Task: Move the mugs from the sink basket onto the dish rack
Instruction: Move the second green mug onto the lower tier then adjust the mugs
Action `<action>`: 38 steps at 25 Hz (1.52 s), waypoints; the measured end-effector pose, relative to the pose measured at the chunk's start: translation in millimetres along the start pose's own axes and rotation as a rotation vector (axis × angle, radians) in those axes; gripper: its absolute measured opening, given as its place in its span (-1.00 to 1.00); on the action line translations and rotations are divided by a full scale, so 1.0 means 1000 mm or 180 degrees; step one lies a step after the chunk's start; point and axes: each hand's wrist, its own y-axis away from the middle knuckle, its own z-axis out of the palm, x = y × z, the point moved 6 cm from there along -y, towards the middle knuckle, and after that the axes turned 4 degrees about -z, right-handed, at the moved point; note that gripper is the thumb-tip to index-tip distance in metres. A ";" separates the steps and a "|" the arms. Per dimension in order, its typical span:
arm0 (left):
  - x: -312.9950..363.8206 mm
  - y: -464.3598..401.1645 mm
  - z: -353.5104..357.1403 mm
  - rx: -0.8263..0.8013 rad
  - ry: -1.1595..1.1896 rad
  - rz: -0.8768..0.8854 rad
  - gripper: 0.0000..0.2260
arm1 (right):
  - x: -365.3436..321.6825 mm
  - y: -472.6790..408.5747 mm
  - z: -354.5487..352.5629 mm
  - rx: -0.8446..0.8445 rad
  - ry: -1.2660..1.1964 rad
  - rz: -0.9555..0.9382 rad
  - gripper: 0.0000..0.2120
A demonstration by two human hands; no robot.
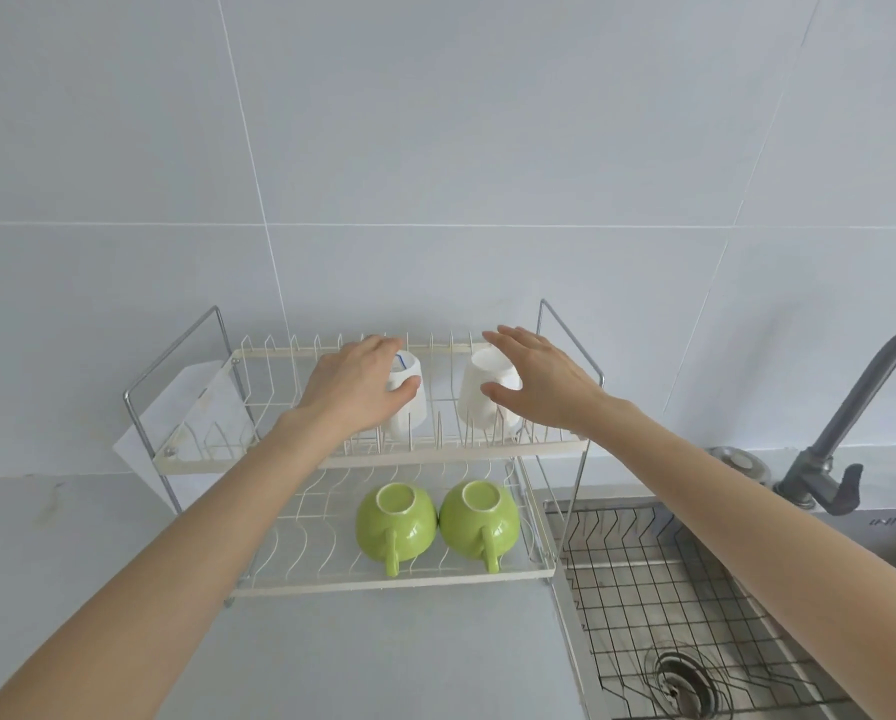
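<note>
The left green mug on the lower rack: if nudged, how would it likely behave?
The left green mug sits upside down on its wide rim, so it probably resists tipping. Its glossy glaze looks slippery and likely breakable. It touches the right green mug, so a sideways push may knock them.

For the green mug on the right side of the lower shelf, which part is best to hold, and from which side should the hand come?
Probably the handle. The right green mug sits upside down on the dish rack, its handle pointing toward the person, so a hand coming from the front can pinch it. The other green mug touches its left side, which leaves little room there.
</note>
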 end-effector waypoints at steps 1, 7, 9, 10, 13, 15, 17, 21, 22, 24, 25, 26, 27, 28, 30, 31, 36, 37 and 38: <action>-0.002 -0.006 0.004 -0.0045 0.0068 -0.0001 -0.51 | 0.003 -0.008 0.003 -0.0093 -0.0049 0.0061 -0.39; -0.019 -0.037 0.032 -0.0375 0.0611 -0.0296 -0.40 | 0.024 -0.038 0.029 -0.0409 -0.0454 0.0369 -0.35; -0.024 -0.040 0.041 -0.0445 0.0818 -0.0416 -0.38 | 0.028 -0.040 0.034 -0.0351 -0.0609 0.0463 -0.37; -0.025 -0.041 0.045 -0.0470 0.0880 -0.0445 -0.38 | 0.030 -0.040 0.035 -0.0294 -0.0699 0.0507 -0.37; -0.025 -0.043 0.051 -0.0484 0.0945 -0.0464 -0.45 | 0.029 -0.038 0.034 -0.0137 -0.0858 0.0534 -0.40; -0.023 -0.044 0.050 -0.0465 0.0943 -0.0434 -0.48 | 0.029 -0.038 0.032 -0.0091 -0.0866 0.0557 -0.43; -0.020 -0.045 0.049 -0.0457 0.0921 -0.0414 -0.49 | 0.029 -0.039 0.030 -0.0105 -0.0872 0.0570 -0.43; -0.011 -0.046 0.050 -0.0471 0.0908 -0.0393 -0.49 | 0.025 -0.042 0.031 -0.0149 -0.0837 0.0547 -0.42; -0.009 -0.046 0.050 -0.0458 0.0910 -0.0388 -0.49 | 0.024 -0.042 0.032 -0.0152 -0.0819 0.0534 -0.42; -0.005 -0.046 0.050 -0.0414 0.0893 -0.0380 -0.50 | 0.022 -0.042 0.033 -0.0141 -0.0780 0.0508 -0.42; -0.005 -0.045 0.050 -0.0386 0.0883 -0.0378 -0.50 | 0.022 -0.042 0.033 -0.0121 -0.0768 0.0505 -0.42; -0.004 -0.045 0.049 -0.0362 0.0869 -0.0379 -0.50 | 0.022 -0.042 0.033 -0.0102 -0.0759 0.0510 -0.41; -0.004 -0.044 0.049 -0.0349 0.0852 -0.0384 -0.50 | 0.023 -0.041 0.033 -0.0090 -0.0745 0.0512 -0.41; -0.004 -0.043 0.049 -0.0341 0.0832 -0.0387 -0.51 | 0.023 -0.041 0.033 -0.0091 -0.0717 0.0514 -0.41; -0.004 -0.042 0.048 -0.0314 0.0819 -0.0387 -0.51 | 0.022 -0.040 0.033 -0.0088 -0.0674 0.0510 -0.42; -0.004 -0.042 0.047 -0.0309 0.0820 -0.0383 -0.51 | 0.023 -0.041 0.034 -0.0076 -0.0677 0.0504 -0.42; -0.003 -0.040 0.048 -0.0349 0.0808 -0.0375 -0.51 | 0.022 -0.040 0.034 -0.0095 -0.0658 0.0515 -0.42; -0.003 -0.040 0.048 -0.0342 0.0803 -0.0365 -0.51 | 0.022 -0.040 0.034 -0.0090 -0.0656 0.0508 -0.42; -0.004 -0.040 0.048 -0.0342 0.0809 -0.0371 -0.51 | 0.022 -0.040 0.034 -0.0093 -0.0665 0.0520 -0.42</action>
